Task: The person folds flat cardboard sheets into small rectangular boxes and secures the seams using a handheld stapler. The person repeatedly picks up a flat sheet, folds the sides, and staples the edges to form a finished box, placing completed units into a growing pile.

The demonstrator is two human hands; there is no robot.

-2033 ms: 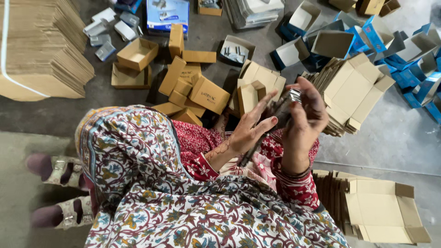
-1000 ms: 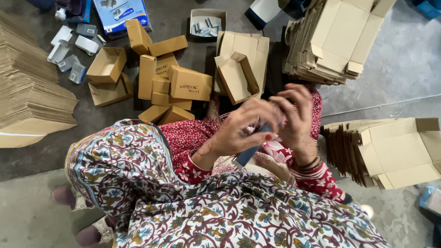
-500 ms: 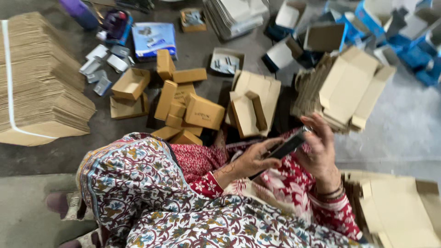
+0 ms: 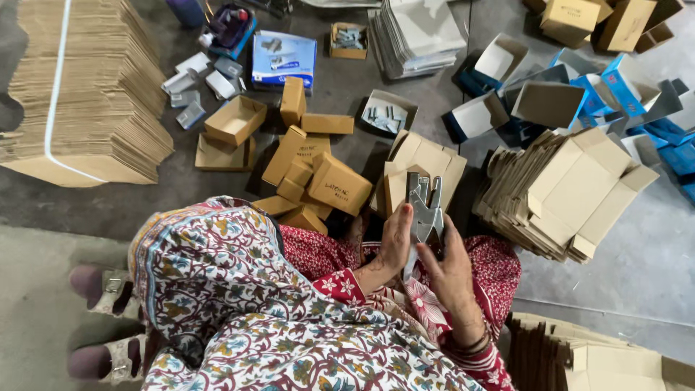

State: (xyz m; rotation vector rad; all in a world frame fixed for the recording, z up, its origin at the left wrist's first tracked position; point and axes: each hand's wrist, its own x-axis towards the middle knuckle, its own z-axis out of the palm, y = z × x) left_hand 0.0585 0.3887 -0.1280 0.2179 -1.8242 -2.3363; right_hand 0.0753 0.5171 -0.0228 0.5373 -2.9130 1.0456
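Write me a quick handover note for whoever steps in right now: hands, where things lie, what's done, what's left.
Left hand and right hand together hold a grey metal part upright over the lap.
Small folded cartons lie closed on the floor ahead; an open carton with metal pieces sits beyond.
Flat carton blanks are stacked right, a strapped bundle left.
Done: several cartons closed. Left: the held part is not boxed.

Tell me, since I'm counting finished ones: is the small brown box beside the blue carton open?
Open: the brown box shows its hollow inside, top uncovered.
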